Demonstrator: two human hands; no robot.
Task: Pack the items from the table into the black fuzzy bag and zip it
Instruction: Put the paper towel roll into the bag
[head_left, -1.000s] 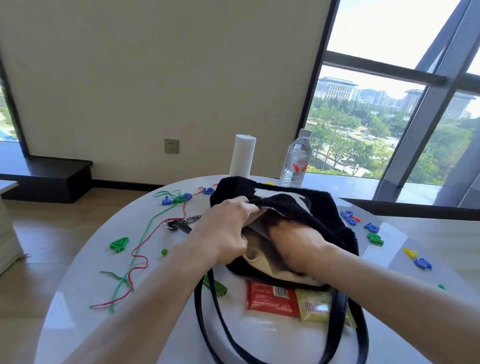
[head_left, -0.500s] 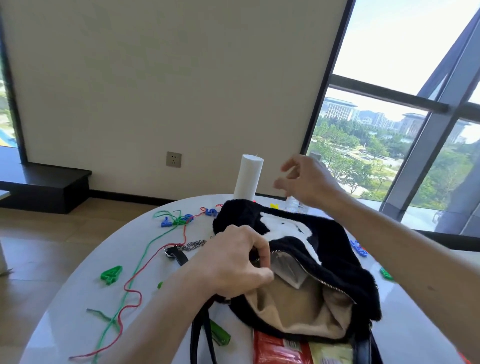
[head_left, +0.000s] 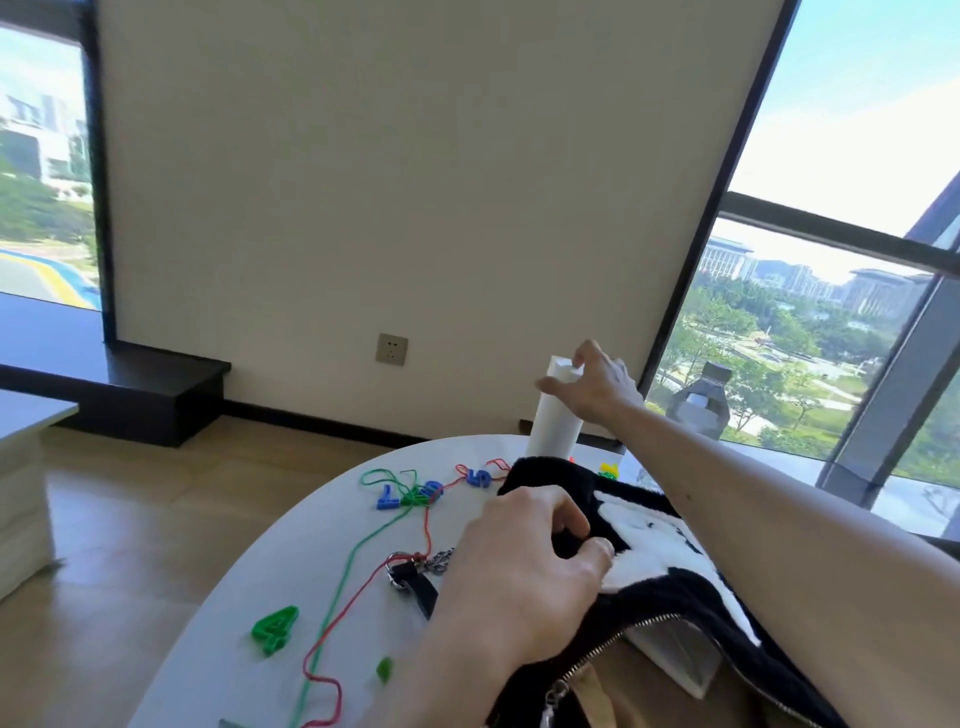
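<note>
From my head camera, my left hand (head_left: 524, 577) is closed in a pinch on the fuzzy edge of the black fuzzy bag (head_left: 670, 587), near the zipper (head_left: 613, 644). I hold it there, I judge, to keep the mouth pulled open and the soft bag from sliding on the worktop (head_left: 291, 582) while the other arm reaches over it. The tan lining shows through the gap, with a pale flat item already tucked inside.

My right hand (head_left: 597, 387) is stretched out past the bag to the white cylinder (head_left: 553, 415), which stands upright at the far edge. My fingers (head_left: 584, 353) are curled loosely around its top, touching the rim but not yet clamped. The top is the nearest part to reach.

A clear bottle (head_left: 698, 405) stands just beyond. Coloured numbers, such as the green 4 (head_left: 274, 629), cords and a key chain (head_left: 415, 566) lie unpacked to the left.
</note>
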